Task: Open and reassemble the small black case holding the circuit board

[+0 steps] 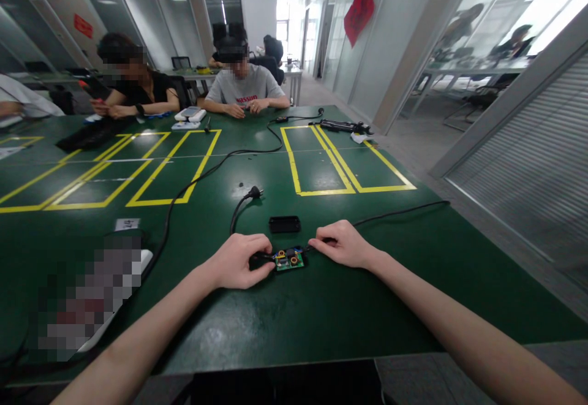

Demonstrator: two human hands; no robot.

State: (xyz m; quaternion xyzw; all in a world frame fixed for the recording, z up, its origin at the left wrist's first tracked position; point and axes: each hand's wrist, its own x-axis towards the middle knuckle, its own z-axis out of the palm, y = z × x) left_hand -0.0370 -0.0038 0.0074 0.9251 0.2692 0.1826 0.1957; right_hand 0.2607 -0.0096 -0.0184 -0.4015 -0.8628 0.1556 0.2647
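A small green circuit board (290,260) with copper-wound ring coils lies between my hands on the table. It appears to sit in a shallow black tray-like casing. My left hand (243,260) is closed at the board's left end, thumb and fingers around the thick black cable there. This cable seems to curve up to a power plug (255,193) lying beyond the hand. At the right end, my right hand (342,244) pinches a thin black cord (399,211) close to the board. Just beyond the board rests an open black plastic case half (285,224).
A partly blurred white-edged power strip (146,260) lies at left, its black cord (202,175) running across the green table (367,313). Yellow tape rectangles (321,193) mark the surface. Black tool-like object (342,126) lies far right. Two people (245,86) sit opposite.
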